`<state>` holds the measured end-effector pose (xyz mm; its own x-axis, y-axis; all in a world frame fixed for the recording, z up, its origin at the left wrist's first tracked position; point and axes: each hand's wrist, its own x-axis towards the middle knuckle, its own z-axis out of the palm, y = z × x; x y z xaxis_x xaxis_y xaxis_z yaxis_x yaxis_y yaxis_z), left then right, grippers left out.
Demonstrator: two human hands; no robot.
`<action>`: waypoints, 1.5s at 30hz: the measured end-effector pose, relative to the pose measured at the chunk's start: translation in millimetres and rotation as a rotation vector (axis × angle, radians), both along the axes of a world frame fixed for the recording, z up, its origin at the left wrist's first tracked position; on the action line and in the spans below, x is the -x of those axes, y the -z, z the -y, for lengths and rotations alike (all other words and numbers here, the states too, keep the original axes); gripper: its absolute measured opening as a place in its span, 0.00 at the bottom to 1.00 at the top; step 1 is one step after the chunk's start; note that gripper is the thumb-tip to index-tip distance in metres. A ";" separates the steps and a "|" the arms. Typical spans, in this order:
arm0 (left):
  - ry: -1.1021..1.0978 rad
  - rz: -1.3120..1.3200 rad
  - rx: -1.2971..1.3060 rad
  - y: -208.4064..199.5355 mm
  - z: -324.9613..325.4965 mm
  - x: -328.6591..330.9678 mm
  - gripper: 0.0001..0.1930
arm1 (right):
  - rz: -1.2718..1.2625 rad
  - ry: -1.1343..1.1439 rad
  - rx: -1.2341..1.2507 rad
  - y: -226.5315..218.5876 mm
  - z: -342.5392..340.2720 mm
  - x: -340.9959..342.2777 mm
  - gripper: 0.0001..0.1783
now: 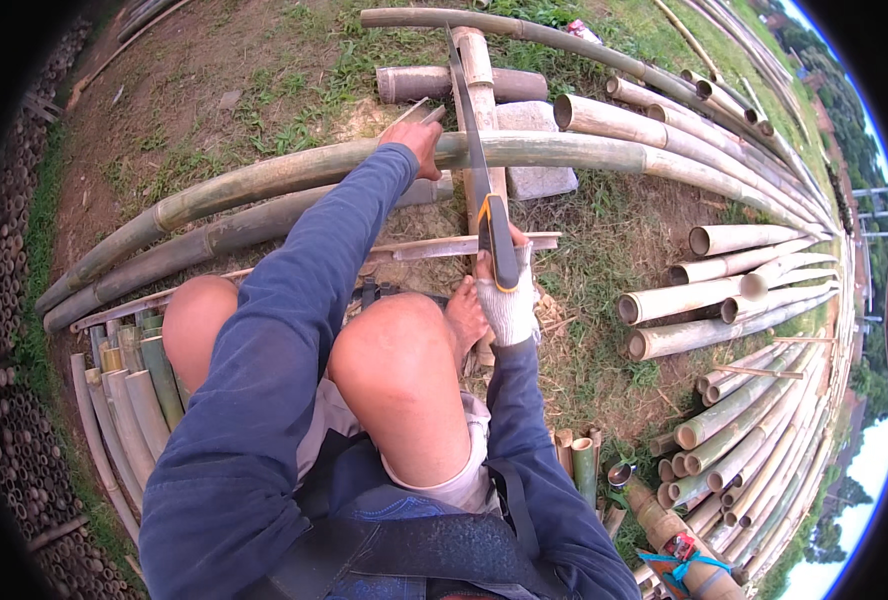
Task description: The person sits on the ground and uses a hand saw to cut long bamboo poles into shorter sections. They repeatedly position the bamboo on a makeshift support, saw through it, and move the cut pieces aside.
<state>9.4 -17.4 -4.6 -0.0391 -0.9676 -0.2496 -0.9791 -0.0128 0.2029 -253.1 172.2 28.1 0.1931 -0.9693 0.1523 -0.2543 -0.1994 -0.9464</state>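
Observation:
My left hand (416, 143), bare, grips a long green bamboo pole (264, 180) from above. That pole runs crosswise in front of my knees and rests over a short bamboo support (475, 60). In a white knitted glove, my right hand (510, 298) is closed on the black and yellow handle of a handsaw (497, 240). The saw's blade points away from me and crosses the pole just right of my left hand. Whether its teeth are in the bamboo, I cannot tell. A second, darker pole (254, 225) lies alongside, nearer me.
Pale stone blocks (539, 180) sit beneath the pole, right of the support. Several cut bamboo poles (704, 300) lie at the right, with a larger stack (734, 450) nearer me. Upright bamboo pieces (129, 400) stand at my left. A split bamboo strip (434, 248) lies before my foot.

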 end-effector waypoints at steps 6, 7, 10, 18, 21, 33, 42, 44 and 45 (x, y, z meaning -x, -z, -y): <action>0.066 0.010 0.029 -8.3 -5.1 -0.8 0.43 | 0.021 -0.050 0.013 14.6 -10.4 5.3 0.30; 0.071 0.021 0.056 -8.0 -3.5 -3.4 0.42 | 0.055 -0.012 -0.041 13.5 -55.4 23.3 0.32; 0.063 0.019 0.089 0.0 -1.0 -4.8 0.39 | -0.056 0.088 0.029 7.4 -175.2 76.6 0.33; -0.002 -0.050 0.104 8.0 -7.0 2.7 0.38 | -0.086 0.034 -0.029 -4.4 34.1 -29.4 0.27; -0.021 0.016 0.098 -1.9 -9.4 -0.1 0.45 | 0.119 -0.043 0.097 9.1 92.3 -55.5 0.27; -0.009 -0.009 0.066 9.0 5.3 -4.0 0.45 | 0.019 0.014 0.063 -15.4 -92.5 32.9 0.32; 0.002 -0.021 -0.047 -3.3 2.2 -5.5 0.52 | 0.087 0.005 0.072 23.0 -10.9 -5.9 0.29; 0.034 -0.021 -0.015 -2.2 2.9 -6.6 0.51 | 0.013 0.017 0.001 16.0 -99.5 34.8 0.32; 0.044 -0.013 -0.019 -0.7 3.9 -7.3 0.51 | -0.073 0.054 -0.009 8.2 -133.5 52.1 0.34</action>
<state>16.6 -21.3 -3.9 -0.0848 -0.9598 -0.2675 -0.9761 0.0262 0.2157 -305.2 305.7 20.0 0.1503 -0.9800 0.1305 -0.3328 -0.1745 -0.9267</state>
